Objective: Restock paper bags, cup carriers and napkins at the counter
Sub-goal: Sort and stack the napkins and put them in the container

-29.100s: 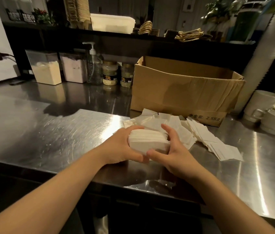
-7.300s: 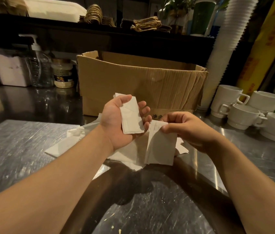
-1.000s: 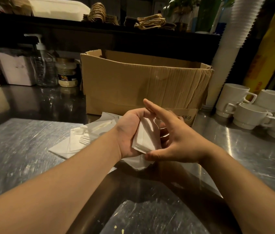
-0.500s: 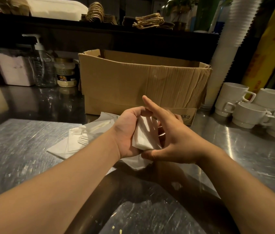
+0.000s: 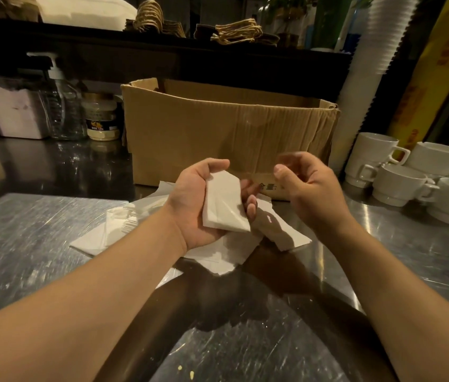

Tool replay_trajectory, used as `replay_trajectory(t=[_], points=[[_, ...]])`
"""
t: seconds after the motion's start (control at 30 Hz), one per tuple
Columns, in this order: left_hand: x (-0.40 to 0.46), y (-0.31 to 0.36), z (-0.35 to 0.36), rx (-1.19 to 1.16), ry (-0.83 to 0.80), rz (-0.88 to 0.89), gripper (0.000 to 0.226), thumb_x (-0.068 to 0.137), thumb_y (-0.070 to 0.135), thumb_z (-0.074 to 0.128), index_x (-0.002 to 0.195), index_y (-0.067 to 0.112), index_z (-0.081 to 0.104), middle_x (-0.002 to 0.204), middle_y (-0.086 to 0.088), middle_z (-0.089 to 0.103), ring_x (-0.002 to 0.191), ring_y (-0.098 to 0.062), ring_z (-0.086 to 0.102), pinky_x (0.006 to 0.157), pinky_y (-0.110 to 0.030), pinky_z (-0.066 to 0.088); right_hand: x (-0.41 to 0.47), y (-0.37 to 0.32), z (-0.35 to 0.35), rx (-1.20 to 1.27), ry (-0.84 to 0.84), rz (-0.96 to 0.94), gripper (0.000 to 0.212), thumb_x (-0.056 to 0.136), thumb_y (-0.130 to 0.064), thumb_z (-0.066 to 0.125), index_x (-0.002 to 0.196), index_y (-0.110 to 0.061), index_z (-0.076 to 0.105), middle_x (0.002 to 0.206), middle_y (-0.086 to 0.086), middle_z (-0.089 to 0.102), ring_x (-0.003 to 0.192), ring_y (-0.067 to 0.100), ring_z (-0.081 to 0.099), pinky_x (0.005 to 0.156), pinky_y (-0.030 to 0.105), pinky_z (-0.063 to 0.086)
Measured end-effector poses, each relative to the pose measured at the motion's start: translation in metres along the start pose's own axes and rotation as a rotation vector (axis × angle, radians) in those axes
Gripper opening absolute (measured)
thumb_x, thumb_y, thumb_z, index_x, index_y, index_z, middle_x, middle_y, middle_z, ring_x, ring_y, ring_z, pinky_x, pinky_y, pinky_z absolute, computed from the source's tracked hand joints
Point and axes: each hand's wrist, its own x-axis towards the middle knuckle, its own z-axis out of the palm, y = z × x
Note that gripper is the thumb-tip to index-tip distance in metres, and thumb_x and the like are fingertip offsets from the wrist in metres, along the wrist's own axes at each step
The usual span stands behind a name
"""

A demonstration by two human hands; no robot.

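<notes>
I count one cardboard box (image 5: 229,139), five white mugs (image 5: 399,183), one pump bottle (image 5: 62,106), one labelled jar (image 5: 101,119) and one small napkin stack (image 5: 224,202) in my left hand (image 5: 193,208).

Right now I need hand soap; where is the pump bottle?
In the head view, the pump bottle stands far left at the counter's back, between a clear container and a labelled jar, left of the cardboard box.

White napkins (image 5: 226,201), brown cardboard box (image 5: 218,133), white cups (image 5: 399,183).
</notes>
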Motion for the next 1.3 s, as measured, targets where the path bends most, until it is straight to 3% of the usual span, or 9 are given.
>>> replay_trajectory(t=[0.13,0.3,0.57,0.73,0.93,1.03,1.13,1.2,1.3], points=[[0.000,0.002,0.000,-0.068,0.001,0.027,0.042,0.088,0.039,0.056,0.118,0.010,0.057,0.095,-0.011,0.062,0.080,-0.024,0.057,0.074,-0.035,0.050,0.007,0.011,-0.002,-0.304,-0.247,0.266,0.041,0.090,-0.038,0.074,0.125,-0.024,0.060,0.120,-0.003,0.066,0.103,0.015,0.064,0.084,0.030,0.056],[0.003,0.001,-0.001,-0.127,0.107,0.087,0.036,0.087,0.039,0.057,0.108,0.009,0.060,0.088,-0.010,0.063,0.075,-0.022,0.056,0.072,-0.031,0.047,0.007,0.009,0.006,-0.691,-0.556,0.261,0.081,0.071,-0.065,0.080,0.140,-0.034,0.052,0.132,-0.005,0.055,0.113,0.018,0.055,0.092,0.034,0.052],[0.006,0.002,-0.004,-0.126,0.124,0.083,0.040,0.085,0.040,0.059,0.112,0.011,0.061,0.090,-0.009,0.064,0.076,-0.022,0.057,0.070,-0.031,0.047,0.007,0.005,0.003,-0.705,-0.516,0.214,0.045,0.095,-0.033,0.065,0.139,-0.030,0.056,0.126,-0.006,0.064,0.102,0.013,0.059,0.080,0.024,0.047],[0.005,0.001,-0.004,-0.118,0.126,0.088,0.039,0.085,0.039,0.059,0.111,0.011,0.060,0.090,-0.009,0.064,0.075,-0.022,0.057,0.070,-0.031,0.047,0.005,0.007,0.001,-0.722,-0.366,0.204,0.034,0.100,-0.027,0.055,0.134,-0.024,0.060,0.118,0.003,0.063,0.094,0.020,0.057,0.077,0.031,0.049],[0.005,0.001,-0.003,-0.113,0.145,0.085,0.040,0.083,0.040,0.061,0.110,0.010,0.061,0.091,-0.010,0.064,0.076,-0.022,0.058,0.070,-0.031,0.048,0.004,0.014,-0.003,-0.704,-0.281,0.151,0.016,0.095,-0.034,0.064,0.109,-0.027,0.068,0.104,-0.003,0.068,0.088,0.018,0.062,0.075,0.037,0.057],[0.004,0.000,-0.003,-0.099,0.165,0.083,0.041,0.081,0.040,0.063,0.109,0.010,0.064,0.095,-0.011,0.066,0.080,-0.024,0.060,0.070,-0.032,0.051,0.004,0.018,-0.006,-0.515,-0.156,0.134,0.007,0.095,-0.030,0.066,0.089,-0.028,0.065,0.087,-0.003,0.068,0.081,0.015,0.065,0.064,0.032,0.055],[0.003,0.000,-0.001,-0.076,0.167,0.089,0.043,0.081,0.039,0.063,0.112,0.010,0.063,0.098,-0.013,0.066,0.082,-0.025,0.060,0.069,-0.033,0.053,0.005,0.010,-0.007,-0.181,-0.040,0.216,0.029,0.092,-0.026,0.072,0.120,-0.018,0.065,0.103,-0.002,0.069,0.091,0.014,0.065,0.069,0.026,0.053],[0.002,-0.001,0.000,-0.072,0.167,0.099,0.041,0.083,0.037,0.062,0.113,0.008,0.063,0.097,-0.013,0.065,0.080,-0.025,0.060,0.071,-0.033,0.051,0.006,0.004,-0.006,0.015,-0.012,0.269,0.039,0.090,-0.023,0.074,0.126,-0.012,0.064,0.114,0.004,0.069,0.098,0.021,0.066,0.073,0.030,0.057],[0.000,-0.001,0.003,-0.052,0.165,0.121,0.033,0.088,0.034,0.057,0.104,0.007,0.063,0.092,-0.012,0.062,0.078,-0.024,0.057,0.077,-0.033,0.048,0.004,-0.003,-0.009,0.311,-0.094,0.324,0.024,0.088,-0.016,0.071,0.112,-0.012,0.071,0.109,0.008,0.072,0.103,0.031,0.068,0.084,0.045,0.062]])
